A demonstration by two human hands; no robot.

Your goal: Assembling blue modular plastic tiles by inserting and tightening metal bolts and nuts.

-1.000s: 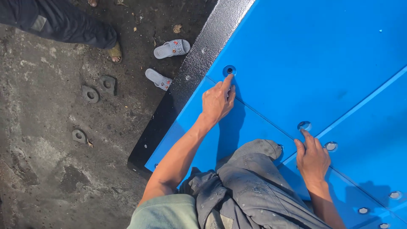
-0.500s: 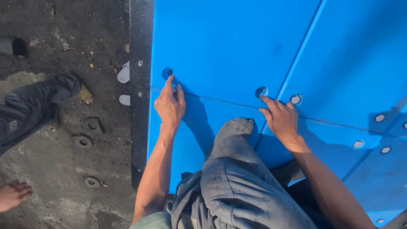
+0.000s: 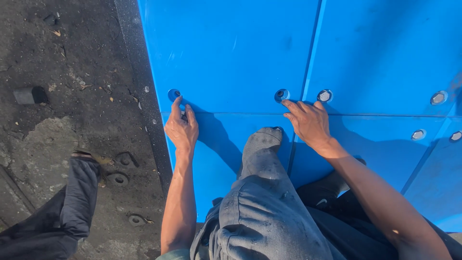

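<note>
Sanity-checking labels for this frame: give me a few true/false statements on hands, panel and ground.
1. The left hand has its fingers at a hole near the panel's left edge. True.
2. The right hand grips a wrench. False: it holds no tool and rests open on the blue panel, fingertips by another hole.
3. The panel is red. False: it is blue.
4. Round metal rings lie on the ground left of the panel. True.
5. Bolts sit in the panel to the right. True.
</note>
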